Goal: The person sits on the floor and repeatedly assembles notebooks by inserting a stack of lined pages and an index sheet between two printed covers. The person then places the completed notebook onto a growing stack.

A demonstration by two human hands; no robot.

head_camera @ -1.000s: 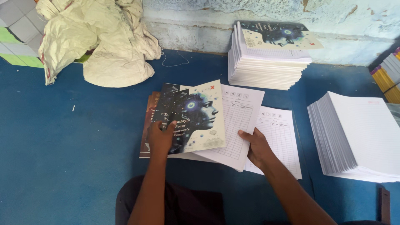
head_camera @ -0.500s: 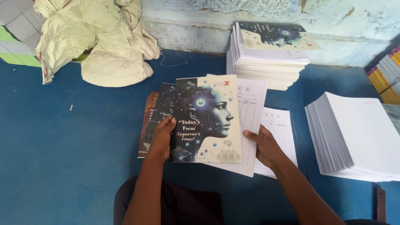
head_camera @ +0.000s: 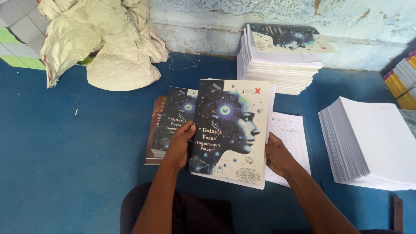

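You are looking down at a blue floor where you sit, both hands on a notebook cover, a glossy sheet printed with a dark, starry profile of a head fading into cream. Your left hand clasps its left edge, thumb on top and fingers underneath, while your right hand presses against its right edge, fingers curled behind it; held from both sides like this, the cover sits square over the white pages beneath it, whose edges peek out along the top right. Just to the left, partly under the held cover, lie more covers of the same design, fanned so each one can be picked off singly. Under your right hand rests a printed index sheet, a ruled table on white paper, flat on the floor. To the right, well apart, stands a thick block of ruled white paper. Beyond, against the pale blue wall, rises a tall stack of assembled notebooks, topped by the same cover. A crumpled cream sack lies at the upper left, and yellow-edged books show at the far right edge.
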